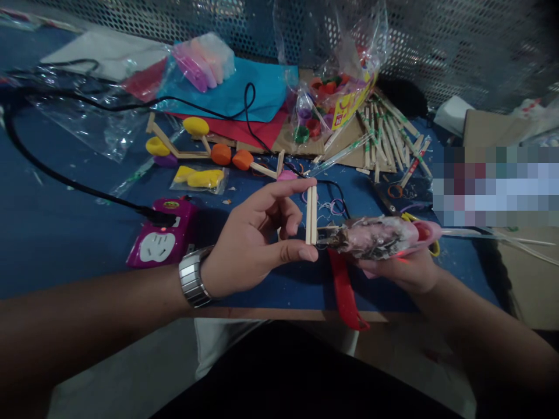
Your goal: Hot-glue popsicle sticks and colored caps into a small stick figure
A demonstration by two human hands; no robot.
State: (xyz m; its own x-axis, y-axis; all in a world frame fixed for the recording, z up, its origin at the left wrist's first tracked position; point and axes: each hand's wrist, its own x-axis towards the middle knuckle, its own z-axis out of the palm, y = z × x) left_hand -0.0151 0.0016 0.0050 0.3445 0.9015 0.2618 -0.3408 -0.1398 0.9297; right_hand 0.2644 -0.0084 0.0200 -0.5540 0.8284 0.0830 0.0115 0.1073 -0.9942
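Note:
Between thumb and index fingertip, my left hand (257, 233) pinches short wooden sticks (311, 215) by their two ends, lying side by side. My right hand (406, 270) is wrapped round a pink hot glue gun (379, 235) whose front is coated in dark, crusted residue. Its nozzle points left and meets the lower end of the sticks, or comes very close; I cannot tell which. A clear glue stick (467, 233) runs out of the gun's back. Beneath the gun, a red strip-like tool (347, 294) hangs over the table's front edge.
A purple power adapter (163, 233) with a black cable (87, 183) sits at left. Joined sticks with yellow and orange pieces (221, 154) lie behind my left hand, near a yellow packet (198, 178). Farther back are blue sheets (266, 87), a bag of colored caps (332, 99) and bundled wooden sticks (386, 134).

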